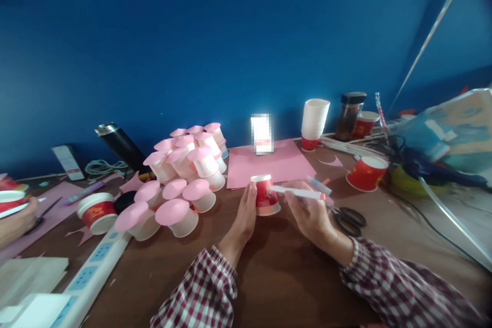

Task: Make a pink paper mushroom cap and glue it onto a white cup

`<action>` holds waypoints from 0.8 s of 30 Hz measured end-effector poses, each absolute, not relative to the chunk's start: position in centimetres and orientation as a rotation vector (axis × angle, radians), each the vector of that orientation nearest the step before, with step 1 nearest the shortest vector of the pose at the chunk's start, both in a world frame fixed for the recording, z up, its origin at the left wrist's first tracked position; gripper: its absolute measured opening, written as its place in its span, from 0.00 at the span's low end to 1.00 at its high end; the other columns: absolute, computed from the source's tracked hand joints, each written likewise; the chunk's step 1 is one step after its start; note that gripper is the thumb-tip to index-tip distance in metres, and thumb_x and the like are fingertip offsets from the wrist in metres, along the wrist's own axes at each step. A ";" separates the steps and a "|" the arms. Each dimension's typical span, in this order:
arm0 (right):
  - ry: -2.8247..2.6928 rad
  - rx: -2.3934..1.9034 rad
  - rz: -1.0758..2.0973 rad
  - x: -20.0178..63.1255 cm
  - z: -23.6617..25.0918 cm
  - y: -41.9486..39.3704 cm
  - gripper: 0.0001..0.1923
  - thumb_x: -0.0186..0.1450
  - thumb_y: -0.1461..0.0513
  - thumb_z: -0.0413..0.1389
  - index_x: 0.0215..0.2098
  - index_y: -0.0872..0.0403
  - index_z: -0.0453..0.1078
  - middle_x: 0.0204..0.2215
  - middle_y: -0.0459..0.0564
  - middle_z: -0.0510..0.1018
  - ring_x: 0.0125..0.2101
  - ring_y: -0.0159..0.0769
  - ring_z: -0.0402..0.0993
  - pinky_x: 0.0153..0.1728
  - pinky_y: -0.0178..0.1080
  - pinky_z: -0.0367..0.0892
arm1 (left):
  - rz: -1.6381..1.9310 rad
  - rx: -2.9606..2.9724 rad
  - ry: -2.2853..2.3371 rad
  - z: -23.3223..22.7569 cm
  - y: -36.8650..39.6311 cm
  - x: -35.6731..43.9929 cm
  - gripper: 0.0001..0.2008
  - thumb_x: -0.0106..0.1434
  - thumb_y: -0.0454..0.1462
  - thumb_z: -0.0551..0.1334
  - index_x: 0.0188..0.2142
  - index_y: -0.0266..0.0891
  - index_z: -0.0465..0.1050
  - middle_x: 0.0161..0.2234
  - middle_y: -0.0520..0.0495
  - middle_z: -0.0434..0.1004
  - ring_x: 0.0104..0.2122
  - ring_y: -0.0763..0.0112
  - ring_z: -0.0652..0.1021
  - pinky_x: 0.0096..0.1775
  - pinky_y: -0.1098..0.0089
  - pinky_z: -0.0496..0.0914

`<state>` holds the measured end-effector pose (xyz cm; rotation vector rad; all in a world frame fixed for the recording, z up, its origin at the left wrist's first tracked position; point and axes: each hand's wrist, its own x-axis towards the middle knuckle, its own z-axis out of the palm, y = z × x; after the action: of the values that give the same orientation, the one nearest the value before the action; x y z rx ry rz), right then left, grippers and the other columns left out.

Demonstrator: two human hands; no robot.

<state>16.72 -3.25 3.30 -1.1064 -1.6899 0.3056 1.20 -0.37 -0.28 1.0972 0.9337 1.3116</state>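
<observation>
Brown tabletop [277, 266] under deep blue wall. Left hand [245, 213] grips red paper cup [266, 195], held upside down just above table, near pink paper sheet [269, 164]. Right hand [311, 212] clasps white glue stick [298, 193] (tip touching cup side). Scissors [348, 218] just beside right hand. Pile of pink-capped cups [180, 179] left of cup. Another person's hand [15, 223] at far left edge.

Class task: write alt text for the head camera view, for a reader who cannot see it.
Over a brown table, a person's left hand holds an upside-down red paper cup while the right hand holds a white pen-like stick against it. A pile of pink-capped white cups sits left; black scissors lie right.
</observation>
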 end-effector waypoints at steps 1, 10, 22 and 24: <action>-1.695 -1.111 0.309 16.7 3.3 -3.2 0.07 0.66 0.61 0.49 0.38 0.53 0.68 0.30 0.50 0.76 0.30 0.36 0.74 0.31 0.36 0.69 | 1.312 1.095 0.934 -0.2 -0.4 1.2 0.25 0.62 0.51 0.53 0.51 0.36 0.69 0.51 0.40 0.72 0.54 0.57 0.68 0.58 0.57 0.56; -1.711 -1.155 0.285 16.6 3.6 -3.3 0.07 0.66 0.61 0.50 0.37 0.53 0.68 0.28 0.48 0.76 0.27 0.34 0.73 0.26 0.34 0.68 | 1.309 1.094 0.948 0.0 -0.4 1.2 0.25 0.62 0.51 0.54 0.50 0.36 0.69 0.50 0.41 0.73 0.54 0.57 0.68 0.59 0.57 0.55; -1.716 -1.140 0.256 16.8 3.7 -3.3 0.07 0.66 0.61 0.49 0.37 0.54 0.68 0.32 0.51 0.78 0.31 0.38 0.75 0.29 0.36 0.70 | 1.317 1.043 0.891 0.1 -0.5 1.4 0.24 0.62 0.51 0.53 0.48 0.36 0.71 0.50 0.41 0.73 0.51 0.58 0.71 0.56 0.58 0.59; -1.709 -1.146 0.256 16.8 3.7 -3.2 0.08 0.66 0.61 0.49 0.37 0.54 0.68 0.31 0.51 0.78 0.31 0.38 0.75 0.29 0.36 0.70 | 1.319 1.036 0.888 0.0 -0.5 1.4 0.25 0.62 0.51 0.53 0.48 0.36 0.71 0.50 0.40 0.73 0.52 0.57 0.71 0.57 0.57 0.58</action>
<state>16.82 -3.24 3.71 -1.1460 -1.7094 0.2561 1.43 -0.49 0.00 1.0355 0.8879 1.3189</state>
